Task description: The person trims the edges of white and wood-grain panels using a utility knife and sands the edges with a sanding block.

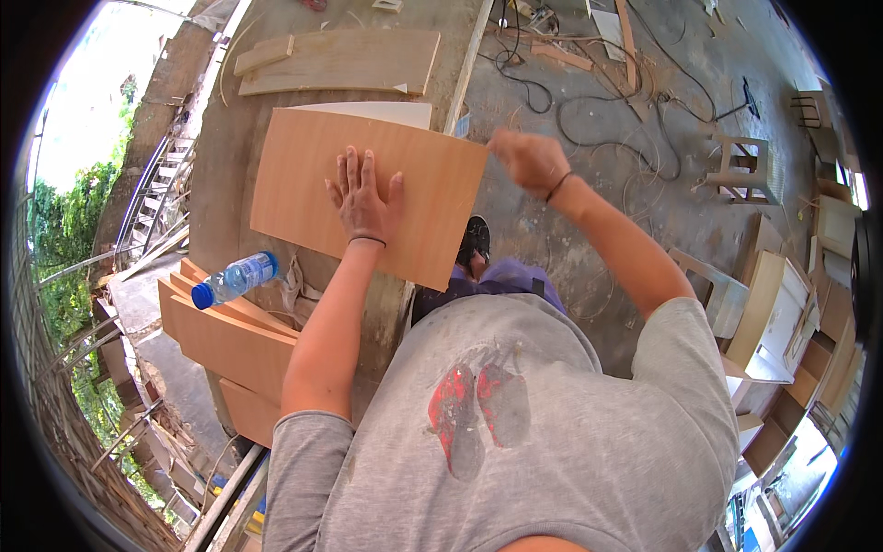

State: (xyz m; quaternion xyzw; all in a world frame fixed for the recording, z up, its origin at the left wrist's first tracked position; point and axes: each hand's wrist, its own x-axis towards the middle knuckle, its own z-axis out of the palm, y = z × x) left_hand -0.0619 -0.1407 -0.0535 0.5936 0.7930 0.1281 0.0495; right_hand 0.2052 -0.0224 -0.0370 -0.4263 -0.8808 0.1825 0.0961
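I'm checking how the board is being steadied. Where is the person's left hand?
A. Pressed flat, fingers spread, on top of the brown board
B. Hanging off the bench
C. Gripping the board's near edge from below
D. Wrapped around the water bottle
A: the left hand lies palm-down with spread fingers on the brown board, away from the water bottle.

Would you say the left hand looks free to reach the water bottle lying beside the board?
Probably yes: the left hand lies flat on the board, holding nothing, and the water bottle lies uncovered to its left.
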